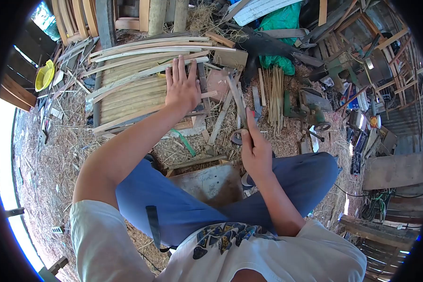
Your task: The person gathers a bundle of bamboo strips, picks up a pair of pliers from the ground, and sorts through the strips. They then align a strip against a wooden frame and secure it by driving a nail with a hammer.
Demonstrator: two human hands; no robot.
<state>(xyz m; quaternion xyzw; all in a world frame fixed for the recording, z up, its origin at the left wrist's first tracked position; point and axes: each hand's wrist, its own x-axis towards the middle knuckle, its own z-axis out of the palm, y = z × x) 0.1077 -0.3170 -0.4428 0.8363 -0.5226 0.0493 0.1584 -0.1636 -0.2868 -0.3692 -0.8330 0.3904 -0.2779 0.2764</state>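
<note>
My left hand (182,89) lies flat with its fingers stretched out, pressing on thin wooden strips (145,75). Under them is a panel of pale bamboo or wooden slats (131,96), set in a darker frame. To the right, my right hand (257,149) is closed around a long narrow hammer-like tool (237,96). Its far end points up and left, above the ground beside the panel, and is too blurred to make out clearly. Below that hand is a dark ring-shaped thing (237,137). A green strip (185,142) rests near the panel's lower edge.
A bundle of thin sticks (275,94) and a green metal vise-like device (305,105) are to the right. Green plastic sheeting (279,37) is behind. At left stands a yellow basin (44,75). Between my legs is a worn board (207,183); shavings cover the ground.
</note>
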